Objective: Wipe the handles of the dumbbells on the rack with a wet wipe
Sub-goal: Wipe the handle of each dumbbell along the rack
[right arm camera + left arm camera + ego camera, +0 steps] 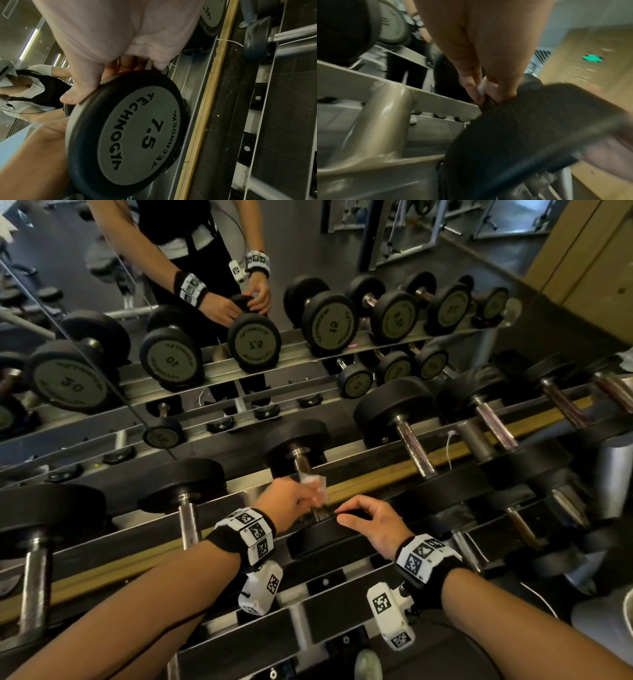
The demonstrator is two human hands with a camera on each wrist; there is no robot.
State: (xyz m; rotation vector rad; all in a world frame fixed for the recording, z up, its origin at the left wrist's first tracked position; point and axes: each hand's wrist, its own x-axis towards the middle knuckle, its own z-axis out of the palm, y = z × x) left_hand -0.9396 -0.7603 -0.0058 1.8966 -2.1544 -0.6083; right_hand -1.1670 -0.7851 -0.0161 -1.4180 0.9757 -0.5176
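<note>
Wet wipe wrapped round the steel handle of the 7.5 dumbbell on the near tier of the rack; thin, limp and damp, likely to slide or bunch unless pinched firmly against the bar. Left hand curled about wipe and handle together. Right hand resting on the near black head, thumb over its rim, fingers loosely bent, seemingly steadying. Heavy, rigid, prone to rolling: best braced at the head, wiped along the grip. Neighbouring dumbbells alongside, mirror behind.
</note>
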